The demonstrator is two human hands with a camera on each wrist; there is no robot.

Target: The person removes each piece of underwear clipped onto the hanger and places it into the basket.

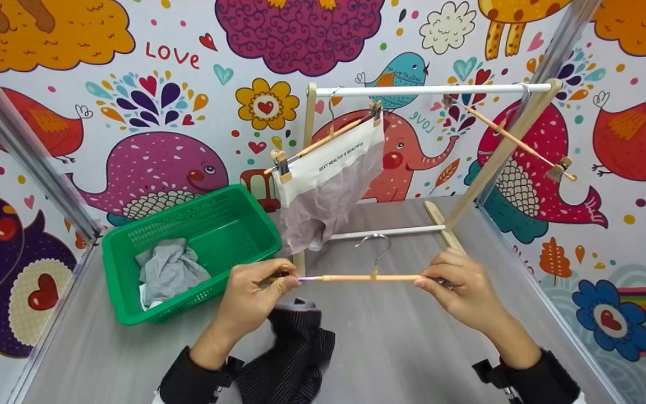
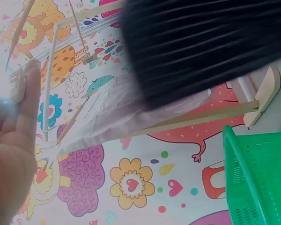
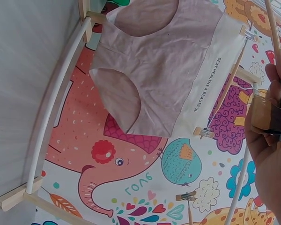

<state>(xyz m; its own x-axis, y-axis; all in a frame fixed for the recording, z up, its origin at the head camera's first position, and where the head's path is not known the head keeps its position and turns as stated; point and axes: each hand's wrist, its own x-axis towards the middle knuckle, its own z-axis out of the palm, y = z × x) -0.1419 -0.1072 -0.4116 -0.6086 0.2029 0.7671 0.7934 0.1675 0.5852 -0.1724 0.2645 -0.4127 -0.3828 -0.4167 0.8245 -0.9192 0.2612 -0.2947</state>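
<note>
A wooden clip hanger (image 1: 396,277) with a metal hook is held level between my two hands. My left hand (image 1: 255,289) pinches its left end, beside a short purple stretch of rod. The right hand (image 1: 463,286) grips the other end, where a tan and dark clip (image 3: 266,117) shows against the fingers in the right wrist view. Just below my left hand is a black striped garment (image 1: 289,353) with a grey band at its top. That fabric (image 2: 201,51) looms blurred and close in the left wrist view; whether it touches the hanger I cannot tell.
Behind my hands stands a rack with a white rail (image 1: 429,90). Pale pink underwear (image 1: 334,191) hangs from it on a clip hanger, and a bare clip hanger (image 1: 505,134) hangs at right. A green basket (image 1: 115,280) at left contains a grey garment (image 1: 171,272).
</note>
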